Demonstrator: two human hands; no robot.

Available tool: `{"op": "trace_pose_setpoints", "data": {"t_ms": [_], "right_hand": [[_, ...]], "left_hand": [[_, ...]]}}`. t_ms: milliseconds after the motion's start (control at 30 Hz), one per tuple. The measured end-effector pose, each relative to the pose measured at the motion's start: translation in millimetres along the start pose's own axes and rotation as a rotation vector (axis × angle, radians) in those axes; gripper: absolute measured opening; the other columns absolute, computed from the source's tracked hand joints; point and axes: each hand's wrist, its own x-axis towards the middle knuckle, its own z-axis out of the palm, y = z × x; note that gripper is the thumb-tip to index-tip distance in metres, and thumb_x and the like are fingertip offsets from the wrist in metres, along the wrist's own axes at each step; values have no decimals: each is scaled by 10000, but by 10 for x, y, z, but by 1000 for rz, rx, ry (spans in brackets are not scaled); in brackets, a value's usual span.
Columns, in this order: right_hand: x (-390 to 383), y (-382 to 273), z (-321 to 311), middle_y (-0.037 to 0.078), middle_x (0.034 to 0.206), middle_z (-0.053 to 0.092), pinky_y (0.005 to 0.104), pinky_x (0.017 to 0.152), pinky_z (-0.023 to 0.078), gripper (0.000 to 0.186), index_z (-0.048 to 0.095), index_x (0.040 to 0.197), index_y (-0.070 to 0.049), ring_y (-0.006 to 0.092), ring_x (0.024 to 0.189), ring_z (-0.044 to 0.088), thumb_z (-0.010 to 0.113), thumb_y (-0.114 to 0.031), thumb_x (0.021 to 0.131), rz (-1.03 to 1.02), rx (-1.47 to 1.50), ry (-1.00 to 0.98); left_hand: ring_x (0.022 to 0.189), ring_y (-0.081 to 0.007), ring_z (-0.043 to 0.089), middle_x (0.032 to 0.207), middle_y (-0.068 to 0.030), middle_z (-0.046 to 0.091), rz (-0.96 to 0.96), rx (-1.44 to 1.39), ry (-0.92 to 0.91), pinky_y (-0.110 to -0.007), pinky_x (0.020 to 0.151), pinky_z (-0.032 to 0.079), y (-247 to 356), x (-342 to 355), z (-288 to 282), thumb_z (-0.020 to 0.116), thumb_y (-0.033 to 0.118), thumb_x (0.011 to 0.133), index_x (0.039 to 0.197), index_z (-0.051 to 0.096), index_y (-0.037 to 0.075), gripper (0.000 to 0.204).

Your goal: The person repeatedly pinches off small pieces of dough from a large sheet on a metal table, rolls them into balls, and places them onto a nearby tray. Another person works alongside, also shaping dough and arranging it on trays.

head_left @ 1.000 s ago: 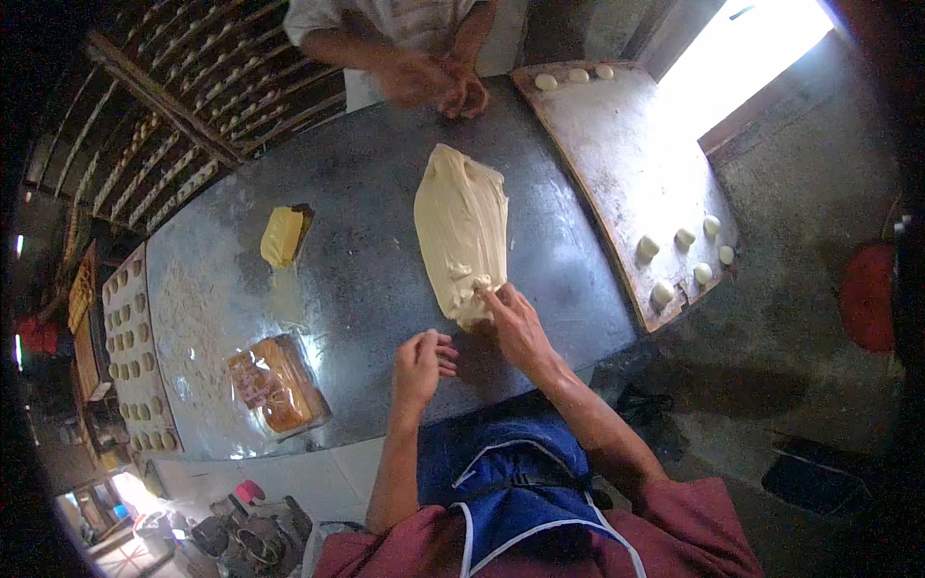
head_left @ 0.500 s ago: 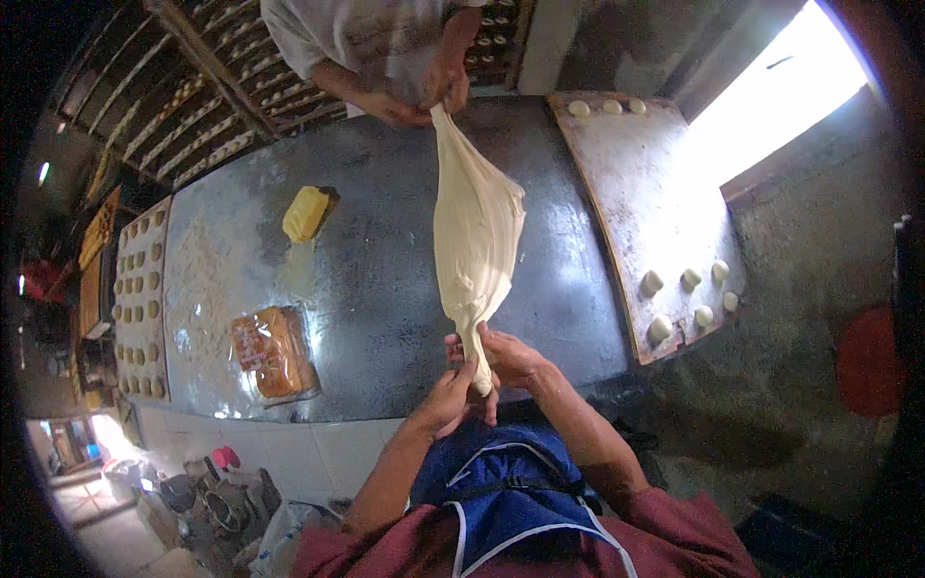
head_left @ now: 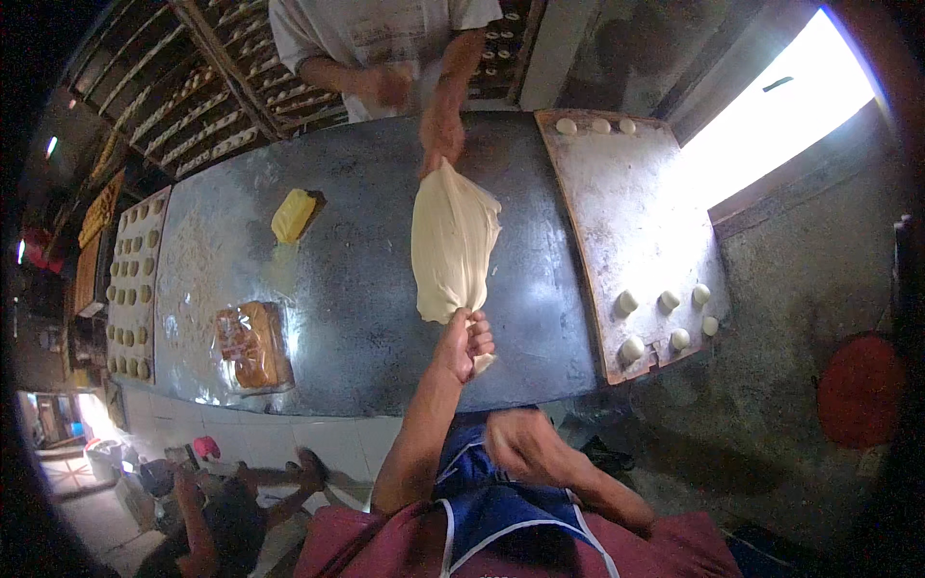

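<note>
A long pale sheet of dough (head_left: 451,241) stretches over the dark tabletop between me and a co-worker opposite. My left hand (head_left: 464,345) is closed in a fist round its near end, and a short tail of dough pokes out below the fingers. Apart from the dough, my right hand (head_left: 525,445) is in front of my blue apron (head_left: 501,535), its fingers smeared by motion. At the far end, one of the co-worker's hands (head_left: 441,140) grips the dough. Their other hand (head_left: 387,87) is raised near their body and blurred.
A wooden board (head_left: 617,222) with several dough balls lies on the right. To the left are a yellow block (head_left: 293,216), a bag of bread (head_left: 252,347) and a tray of dough pieces (head_left: 133,289). Racks (head_left: 207,116) stand behind; another person (head_left: 226,525) is low at the lower left.
My right hand has let go of the dough and drawn back toward my apron. My left hand has closed round the end. The co-worker has freed one hand, and the dough has shortened.
</note>
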Motion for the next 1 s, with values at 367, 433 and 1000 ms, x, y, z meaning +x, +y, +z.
{"op": "trace_pose_setpoints", "data": {"t_ms": [367, 433, 1000], "right_hand": [[2097, 1081, 284, 71, 891, 677, 314, 756, 498, 362, 677, 965, 1, 132, 856, 612, 554, -324, 1069, -162, 431, -195], [2074, 1089, 503, 88, 855, 673, 341, 763, 507, 381, 675, 942, 9, 166, 835, 627, 541, -322, 1073, -110, 293, -221], [865, 1558, -70, 239, 1229, 500, 529, 983, 385, 598, 513, 1358, -28, 425, 1162, 469, 726, -313, 878, 82, -817, 519]], "left_hand": [[608, -333, 611, 736, -145, 596, 770, 1933, 479, -435, 613, 537, -138, -464, -703, 467, 363, 1043, 943, 587, 45, 355], [788, -389, 653, 870, -225, 637, 452, 2144, 335, -459, 741, 538, -73, -1002, -252, 465, 322, 1028, 953, 606, 16, 345], [1068, -319, 523, 1081, -179, 541, 1361, 1982, 904, -537, 1023, 315, 835, -683, -640, 586, 180, 975, 1387, 499, 79, 432]]}}
